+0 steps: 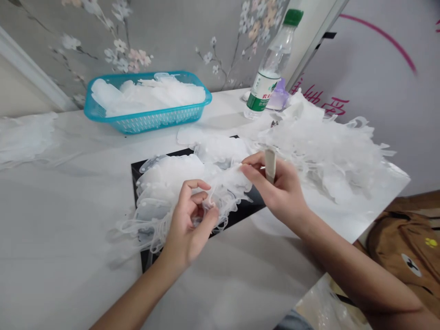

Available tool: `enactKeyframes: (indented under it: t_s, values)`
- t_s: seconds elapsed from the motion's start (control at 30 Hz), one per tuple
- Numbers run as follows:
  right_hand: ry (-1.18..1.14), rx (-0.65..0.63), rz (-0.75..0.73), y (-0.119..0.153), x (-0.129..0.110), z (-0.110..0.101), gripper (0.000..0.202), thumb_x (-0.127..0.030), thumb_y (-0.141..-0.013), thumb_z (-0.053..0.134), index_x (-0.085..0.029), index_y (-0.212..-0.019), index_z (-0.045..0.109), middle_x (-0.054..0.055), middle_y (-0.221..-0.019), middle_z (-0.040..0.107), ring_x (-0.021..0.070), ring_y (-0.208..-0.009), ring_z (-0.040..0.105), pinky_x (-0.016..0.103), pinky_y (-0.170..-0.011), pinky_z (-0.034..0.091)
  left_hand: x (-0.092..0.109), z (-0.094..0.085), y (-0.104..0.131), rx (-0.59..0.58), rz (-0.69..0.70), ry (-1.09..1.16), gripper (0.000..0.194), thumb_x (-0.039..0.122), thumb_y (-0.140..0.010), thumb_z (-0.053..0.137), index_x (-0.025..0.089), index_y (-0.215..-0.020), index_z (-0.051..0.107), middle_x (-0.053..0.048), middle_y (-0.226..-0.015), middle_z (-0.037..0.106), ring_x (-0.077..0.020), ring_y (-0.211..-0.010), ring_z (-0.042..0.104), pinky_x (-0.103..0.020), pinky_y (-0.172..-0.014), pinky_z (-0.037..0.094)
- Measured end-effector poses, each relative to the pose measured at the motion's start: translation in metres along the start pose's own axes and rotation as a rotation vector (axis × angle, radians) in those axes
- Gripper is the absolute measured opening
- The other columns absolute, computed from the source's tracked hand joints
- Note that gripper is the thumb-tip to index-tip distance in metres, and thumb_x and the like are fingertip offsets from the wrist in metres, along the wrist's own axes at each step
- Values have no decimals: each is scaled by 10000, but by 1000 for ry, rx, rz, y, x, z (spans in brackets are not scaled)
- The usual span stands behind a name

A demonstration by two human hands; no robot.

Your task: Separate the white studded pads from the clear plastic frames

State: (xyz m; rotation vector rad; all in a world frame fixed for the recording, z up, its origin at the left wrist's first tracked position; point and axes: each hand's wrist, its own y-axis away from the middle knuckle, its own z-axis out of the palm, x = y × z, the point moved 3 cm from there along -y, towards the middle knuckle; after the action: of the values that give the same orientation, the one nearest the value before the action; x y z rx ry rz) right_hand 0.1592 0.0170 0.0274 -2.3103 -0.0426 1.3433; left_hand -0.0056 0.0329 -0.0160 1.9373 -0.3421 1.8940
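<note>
A pile of translucent white, flexible-looking pieces with thin looped strips lies on a black board in the middle of the table. My left hand is closed at the pile's near side, its curled fingers and thumb around thin translucent strips. At the right end of the pile, my right hand pinches the edge of a translucent white piece between thumb and forefinger. A flat, light beige handle sticks up from among that hand's fingers; the tool's other end is hidden.
Behind the board stands a blue basket full of similar flat white pieces. A green-capped plastic bottle is at the back. A large heap of white scraps covers the right side, another heap the far left. A brown bag sits beyond the right edge.
</note>
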Motion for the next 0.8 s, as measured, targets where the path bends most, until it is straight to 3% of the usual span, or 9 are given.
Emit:
enactKeyframes:
  t_s: [0.1,0.23,0.47,0.6,0.8]
  values:
    - [-101,-58,166,-2,1,0,158,-235,-815,537,-138,-696,572,-15,-590,427,76,-523,349,217,-458,238,-1,0,0,24,-31,-5,237,190,-805,529,271,-970,379,90,-607,448,-71,-541,397,-187,-567,348]
    - [-260,-154,339,-1,5,1,157,-267,-793,564,-137,-705,577,-64,-493,255,54,-449,215,220,-430,165,-1,0,-1,32,-60,10,246,224,-812,549,276,-992,390,81,-627,517,-84,-585,514,-186,-585,394]
    - [-426,-262,467,2,12,6,168,-295,-799,612,-143,-735,581,-80,-490,213,37,-434,168,208,-420,128,1,-1,-1,31,-22,21,157,332,-864,505,259,-979,426,72,-557,573,-76,-544,517,-149,-524,395]
    - [-427,-299,478,2,11,7,183,-301,-806,609,-139,-730,569,-76,-511,234,31,-439,181,195,-418,146,0,0,-2,40,-39,28,164,333,-856,524,258,-961,422,84,-528,570,-67,-495,491,-138,-485,373]
    - [-272,-349,318,3,2,8,259,-393,-799,635,-144,-862,604,-37,-657,399,31,-450,286,187,-405,228,-2,2,-2,12,-40,-18,168,339,-867,512,252,-964,405,83,-540,575,-65,-493,490,-148,-498,374]
